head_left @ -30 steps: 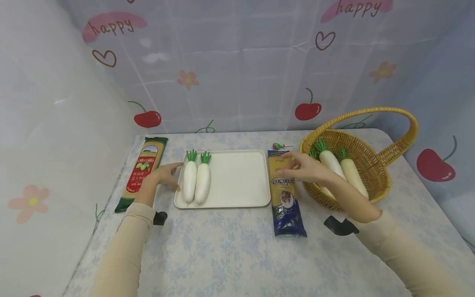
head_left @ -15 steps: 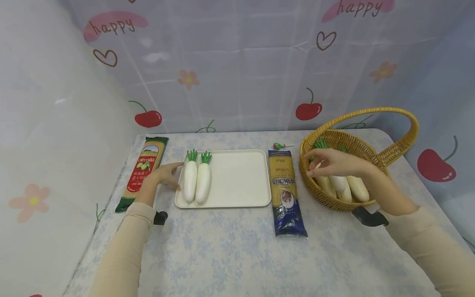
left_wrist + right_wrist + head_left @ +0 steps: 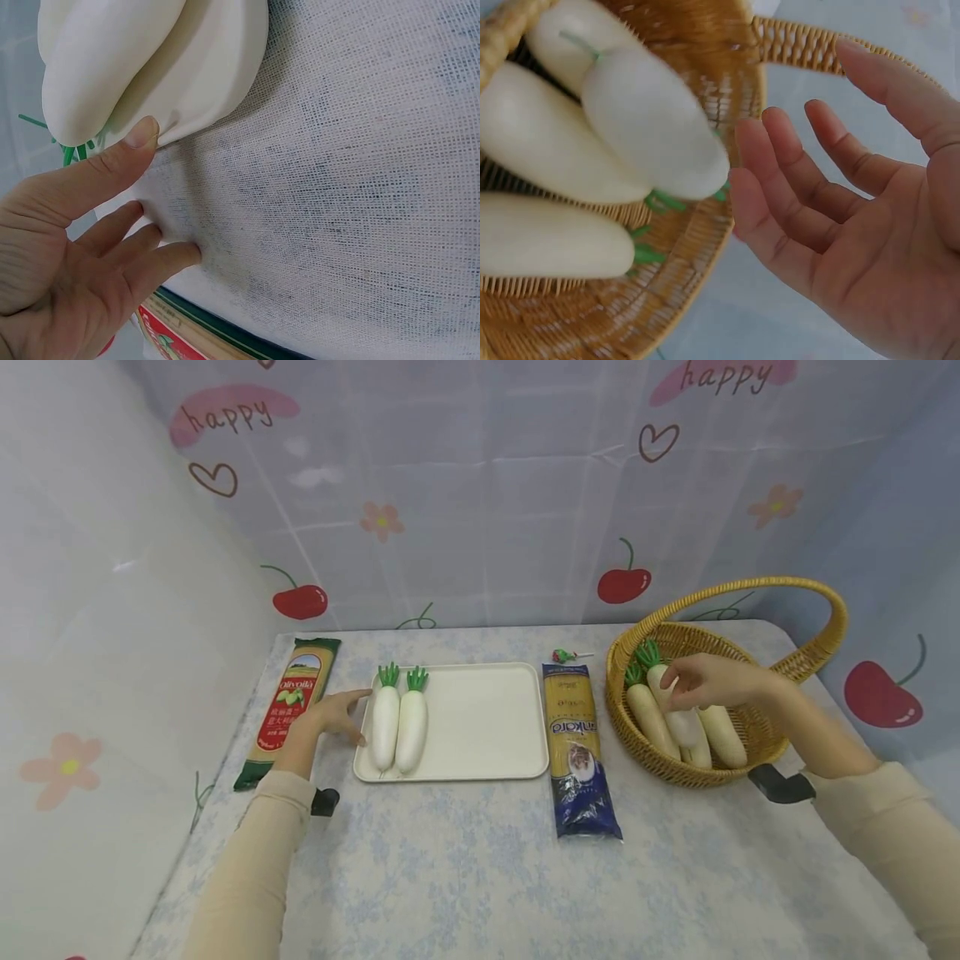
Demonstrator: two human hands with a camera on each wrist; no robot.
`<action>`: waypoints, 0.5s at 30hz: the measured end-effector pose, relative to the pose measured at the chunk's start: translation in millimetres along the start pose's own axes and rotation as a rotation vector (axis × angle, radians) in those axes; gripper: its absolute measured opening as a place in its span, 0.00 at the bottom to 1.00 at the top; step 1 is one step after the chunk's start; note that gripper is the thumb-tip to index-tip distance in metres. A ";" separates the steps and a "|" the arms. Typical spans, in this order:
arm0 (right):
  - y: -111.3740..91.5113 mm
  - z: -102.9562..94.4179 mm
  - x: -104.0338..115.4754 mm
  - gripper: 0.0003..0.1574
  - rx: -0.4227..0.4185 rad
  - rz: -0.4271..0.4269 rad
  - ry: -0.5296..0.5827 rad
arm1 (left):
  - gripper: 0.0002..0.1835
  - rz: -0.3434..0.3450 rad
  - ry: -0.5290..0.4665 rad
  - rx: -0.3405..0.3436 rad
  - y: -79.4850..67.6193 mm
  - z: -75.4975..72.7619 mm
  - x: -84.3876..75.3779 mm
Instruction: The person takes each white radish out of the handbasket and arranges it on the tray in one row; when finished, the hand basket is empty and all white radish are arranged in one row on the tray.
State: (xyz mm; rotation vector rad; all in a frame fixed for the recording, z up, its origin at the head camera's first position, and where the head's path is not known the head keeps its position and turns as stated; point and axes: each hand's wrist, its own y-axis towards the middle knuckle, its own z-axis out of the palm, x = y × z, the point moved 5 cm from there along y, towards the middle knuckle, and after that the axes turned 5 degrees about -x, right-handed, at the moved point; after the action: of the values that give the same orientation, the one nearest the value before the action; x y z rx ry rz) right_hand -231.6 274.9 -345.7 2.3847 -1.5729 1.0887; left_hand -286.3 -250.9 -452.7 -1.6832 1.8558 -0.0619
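My left hand (image 3: 330,717) rests at the left side of the cream tray (image 3: 480,722), fingers loosely bent. In the left wrist view its thumb lies at the tray's rim (image 3: 225,97), and the other fingertips meet the cloth. Two white radishes (image 3: 410,731) with green tops lie side by side on the tray's left part. Over the wicker basket (image 3: 645,760) hovers my right hand (image 3: 712,681), holding nothing. The right wrist view shows its fingers relaxed beside several white radishes (image 3: 656,124) in the basket; in the head view it partly hides them.
A red-labelled spaghetti pack (image 3: 292,706) lies left of the left hand. Between tray and basket lies a yellow and blue spaghetti pack (image 3: 577,743), with a small lollipop (image 3: 566,656) behind it. The basket's tall handle (image 3: 750,583) arches over its back.
My right hand has moved right, from above the yellow and blue spaghetti pack to over the basket's radishes. My left hand has stayed at the tray.
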 end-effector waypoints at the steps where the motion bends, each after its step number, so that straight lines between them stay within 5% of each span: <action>1: -0.3 -1.6 -4.0 0.26 -0.002 0.011 0.000 | 0.54 -0.002 -0.002 0.001 0.3 0.1 0.2; 15: 3.1 -1.9 -46.1 0.41 -0.085 0.124 0.010 | 0.54 -0.001 -0.005 -0.003 1.5 0.8 1.5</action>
State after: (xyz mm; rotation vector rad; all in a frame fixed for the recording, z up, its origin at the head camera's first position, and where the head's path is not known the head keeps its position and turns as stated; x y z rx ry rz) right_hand -245.2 309.9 -372.8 2.2511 -1.7469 1.0304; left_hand -287.3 -251.7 -454.6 -1.6846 1.8526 -0.0553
